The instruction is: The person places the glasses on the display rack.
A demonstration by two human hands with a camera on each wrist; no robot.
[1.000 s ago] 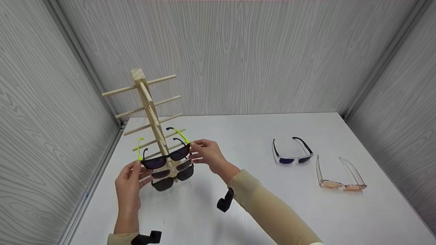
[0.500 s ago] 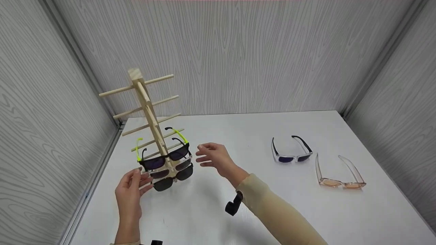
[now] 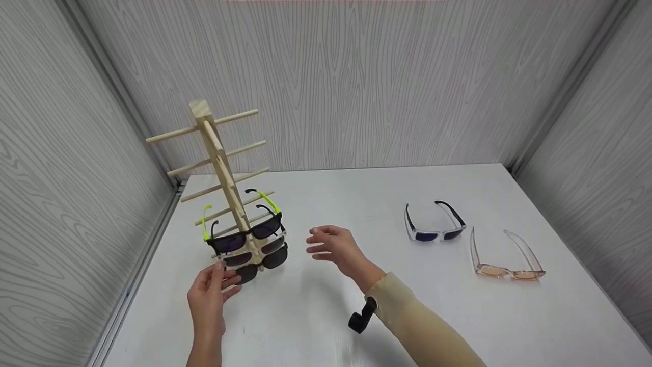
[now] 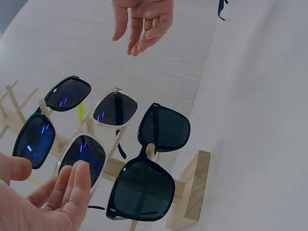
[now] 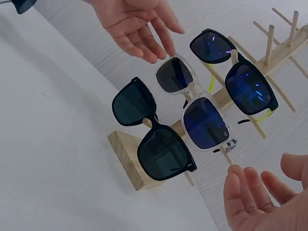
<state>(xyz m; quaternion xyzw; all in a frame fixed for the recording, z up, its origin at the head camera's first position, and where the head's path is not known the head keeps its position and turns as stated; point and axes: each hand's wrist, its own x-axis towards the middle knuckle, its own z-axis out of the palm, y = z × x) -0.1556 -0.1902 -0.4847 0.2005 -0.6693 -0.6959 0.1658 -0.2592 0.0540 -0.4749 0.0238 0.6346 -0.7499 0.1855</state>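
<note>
A wooden sunglasses rack (image 3: 219, 153) with several pegs stands at the left of the table. Three sunglasses hang low on it, one above another. Uppermost is a black pair with yellow-green temples (image 3: 229, 243); under it hangs a clear-framed pair (image 5: 207, 122), and lowest a black pair with dark lenses (image 4: 142, 187). My left hand (image 3: 211, 293) is just in front of the lower left lenses, fingers loosely bent around nothing. My right hand (image 3: 338, 250) hovers right of the rack, apart from it, fingers relaxed and holding nothing.
On the right of the white table (image 3: 316, 326) lie clear-framed sunglasses with dark blue lenses and black temples (image 3: 427, 236). Nearer the right edge is a transparent pair with orange lenses (image 3: 493, 272). Grey wood-grain panels (image 3: 356, 81) enclose the back and both sides.
Both hands have let go of the black sunglasses with yellow-green temples, which stay on the rack. The right hand has drawn away right and down; the left has dropped lower and slightly right.
</note>
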